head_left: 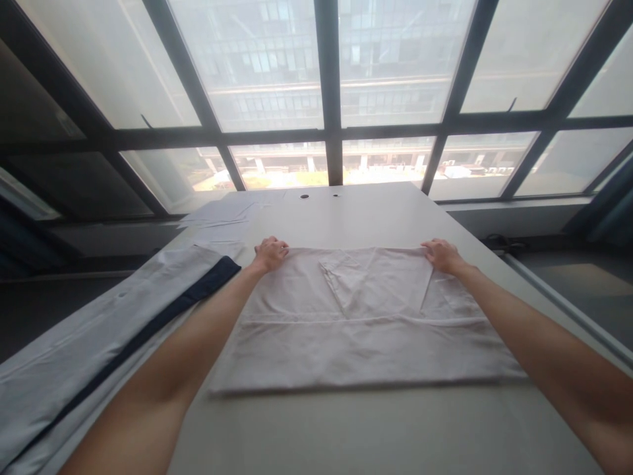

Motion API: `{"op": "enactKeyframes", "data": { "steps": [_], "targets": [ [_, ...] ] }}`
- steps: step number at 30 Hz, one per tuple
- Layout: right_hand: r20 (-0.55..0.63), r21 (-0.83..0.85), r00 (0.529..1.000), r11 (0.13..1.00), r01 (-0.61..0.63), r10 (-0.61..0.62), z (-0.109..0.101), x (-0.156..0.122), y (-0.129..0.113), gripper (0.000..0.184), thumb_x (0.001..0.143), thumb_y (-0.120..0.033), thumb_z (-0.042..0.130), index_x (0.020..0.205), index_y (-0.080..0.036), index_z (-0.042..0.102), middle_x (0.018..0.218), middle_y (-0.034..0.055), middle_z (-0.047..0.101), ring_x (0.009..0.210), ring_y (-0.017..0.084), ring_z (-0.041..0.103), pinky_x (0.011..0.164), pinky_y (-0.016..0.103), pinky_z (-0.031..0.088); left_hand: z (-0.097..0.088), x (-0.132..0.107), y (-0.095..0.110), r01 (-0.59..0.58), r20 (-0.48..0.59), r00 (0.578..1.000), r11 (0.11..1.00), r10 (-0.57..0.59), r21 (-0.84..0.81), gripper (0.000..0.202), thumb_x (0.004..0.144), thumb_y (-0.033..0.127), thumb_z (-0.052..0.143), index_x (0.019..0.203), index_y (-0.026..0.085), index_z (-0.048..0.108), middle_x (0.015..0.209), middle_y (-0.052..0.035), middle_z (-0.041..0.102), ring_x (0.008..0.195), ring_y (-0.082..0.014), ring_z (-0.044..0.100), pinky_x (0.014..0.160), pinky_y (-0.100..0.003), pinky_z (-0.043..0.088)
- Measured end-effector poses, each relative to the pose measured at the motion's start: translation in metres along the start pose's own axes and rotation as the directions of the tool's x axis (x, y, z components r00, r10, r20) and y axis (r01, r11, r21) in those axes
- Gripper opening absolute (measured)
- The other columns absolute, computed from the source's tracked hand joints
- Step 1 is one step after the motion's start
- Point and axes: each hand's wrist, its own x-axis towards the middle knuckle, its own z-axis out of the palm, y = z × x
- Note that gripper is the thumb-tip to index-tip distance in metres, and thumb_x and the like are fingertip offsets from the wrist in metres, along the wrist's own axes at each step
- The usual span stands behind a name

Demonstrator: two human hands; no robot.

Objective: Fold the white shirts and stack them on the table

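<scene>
A pale pink folded cloth [361, 330] lies flat on the white table [376, 211] in front of me. My left hand [270, 253] grips its far left corner with curled fingers. My right hand [442, 255] pinches the far right corner the same way. Both arms reach straight out over the cloth's sides. A folded-in triangular flap shows in the cloth's middle.
A white cloth with a dark navy band [113, 330] lies along the table's left side. More flat white cloth pieces [222, 214] rest at the far left. Two small dark holes [304, 196] mark the table's far edge. Large windows stand behind.
</scene>
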Motion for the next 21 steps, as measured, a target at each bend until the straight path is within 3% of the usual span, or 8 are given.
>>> {"op": "enactKeyframes", "data": {
  "steps": [6,11,16,21],
  "targets": [
    [-0.091,-0.003,0.996,1.000,0.001,-0.001,-0.026,-0.002,0.000,0.025,0.087,-0.024,0.057,0.103,-0.020,0.074,0.112,0.0125,0.068,0.112,0.030,0.059,0.096,0.044,0.044,-0.033,-0.009,0.007,0.008,-0.114,0.993,0.998,-0.016,-0.067,0.023,0.086,0.036,0.062,0.099,0.022,0.075,0.117,-0.0099,0.068,0.111,-0.0301,0.059,0.098,-0.044,0.043],
    [-0.192,0.060,0.981,0.998,0.028,-0.016,-0.046,-0.018,0.009,0.018,0.086,-0.028,0.059,0.094,-0.022,0.074,0.108,0.0090,0.069,0.109,0.029,0.059,0.093,0.042,0.043,-0.056,-0.032,0.007,-0.038,-0.244,0.970,0.986,-0.003,-0.163,0.023,0.086,0.038,0.061,0.095,0.021,0.073,0.110,-0.0073,0.070,0.105,-0.0244,0.063,0.098,-0.034,0.046],
    [-0.260,0.099,0.962,0.989,0.112,-0.082,-0.058,-0.053,0.013,0.014,0.086,-0.026,0.059,0.091,-0.021,0.071,0.103,0.0087,0.070,0.105,0.027,0.060,0.094,0.039,0.042,-0.071,-0.073,0.006,-0.185,-0.347,0.933,0.953,0.094,-0.238,0.025,0.087,0.041,0.059,0.089,0.020,0.071,0.100,-0.0075,0.070,0.099,-0.0225,0.064,0.096,-0.031,0.049],
    [-0.284,0.093,0.942,0.973,0.212,-0.178,-0.057,-0.092,0.014,0.012,0.086,-0.025,0.058,0.088,-0.021,0.070,0.100,0.0092,0.071,0.100,0.027,0.061,0.092,0.039,0.041,-0.074,-0.127,0.000,-0.265,-0.327,0.929,0.927,0.172,-0.265,0.026,0.088,0.044,0.058,0.088,0.022,0.071,0.100,-0.0066,0.070,0.101,-0.0236,0.064,0.097,-0.035,0.050]
  ]
}}
